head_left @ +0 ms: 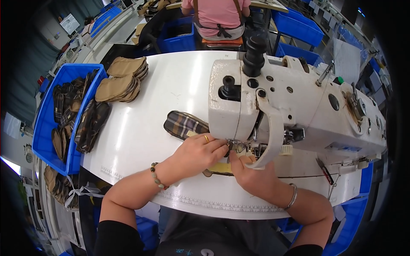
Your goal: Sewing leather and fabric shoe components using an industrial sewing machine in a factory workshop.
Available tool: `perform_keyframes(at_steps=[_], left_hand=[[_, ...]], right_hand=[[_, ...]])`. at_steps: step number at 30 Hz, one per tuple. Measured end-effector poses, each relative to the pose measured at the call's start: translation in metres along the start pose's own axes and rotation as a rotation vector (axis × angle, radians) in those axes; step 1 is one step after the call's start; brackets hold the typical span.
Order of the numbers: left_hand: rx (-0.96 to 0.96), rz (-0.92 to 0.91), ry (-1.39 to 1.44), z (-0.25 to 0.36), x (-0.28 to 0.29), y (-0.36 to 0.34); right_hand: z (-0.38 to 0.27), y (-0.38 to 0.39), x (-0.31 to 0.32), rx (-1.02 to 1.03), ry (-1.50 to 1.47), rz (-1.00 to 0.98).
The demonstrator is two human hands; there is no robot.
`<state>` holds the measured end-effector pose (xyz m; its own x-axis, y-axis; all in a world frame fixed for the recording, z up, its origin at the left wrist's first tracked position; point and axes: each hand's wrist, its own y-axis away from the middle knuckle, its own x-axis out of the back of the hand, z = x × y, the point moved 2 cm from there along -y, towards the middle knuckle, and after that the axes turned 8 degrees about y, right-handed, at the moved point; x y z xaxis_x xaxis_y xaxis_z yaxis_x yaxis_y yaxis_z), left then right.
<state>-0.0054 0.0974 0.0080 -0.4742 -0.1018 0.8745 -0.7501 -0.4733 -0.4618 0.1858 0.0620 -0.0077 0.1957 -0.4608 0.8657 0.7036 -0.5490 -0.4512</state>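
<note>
A white sewing machine (pixel 226 98) stands over the tabletop. Under its presser foot (pixel 241 147) lies a plaid fabric piece (pixel 185 123), dark with light stripes and a zipper-like edge. It looks like a small pouch, and its far-left end sticks out beyond my left hand (pixel 198 155). The fingers of that hand are bent and pinch the work just left of the foot. My right hand (pixel 256 177) is closed at the near right of the foot, its fingertips partly hidden by the machine. A yellowish strip (pixel 221 168) shows between my hands. The stitching point is mostly covered.
At the left, a blue bin (pixel 40 141) holds several plaid pieces, with another plaid piece (pixel 92 126) leaning over its rim. Stacked tan pieces (pixel 119 87) lie beside it. Thread snips (pixel 325 171) rest at the right. A person in pink (pixel 218 17) sits ahead.
</note>
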Motion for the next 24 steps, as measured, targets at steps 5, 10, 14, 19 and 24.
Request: perform_keyframes(at_steps=[5, 10, 14, 19, 24], left_hand=[[0.01, -0.002, 0.004, 0.001, -0.002, 0.002], [0.078, -0.109, -0.008, 0.009, 0.002, -0.002], [0.019, -0.085, -0.03, 0.01, -0.001, -0.002], [0.055, -0.127, -0.122, 0.01, 0.002, -0.005], [0.089, -0.145, -0.135, 0.007, -0.003, -0.006]], right_hand=[[-0.002, 0.001, -0.01, -0.09, -0.074, -0.085], [0.0, 0.002, -0.013, -0.178, -0.218, -0.067], [-0.004, 0.013, -0.027, 0.014, 0.022, -0.29], [-0.007, 0.01, -0.02, 0.102, 0.116, -0.375], [-0.004, -0.001, 0.001, -0.014, 0.011, -0.053]])
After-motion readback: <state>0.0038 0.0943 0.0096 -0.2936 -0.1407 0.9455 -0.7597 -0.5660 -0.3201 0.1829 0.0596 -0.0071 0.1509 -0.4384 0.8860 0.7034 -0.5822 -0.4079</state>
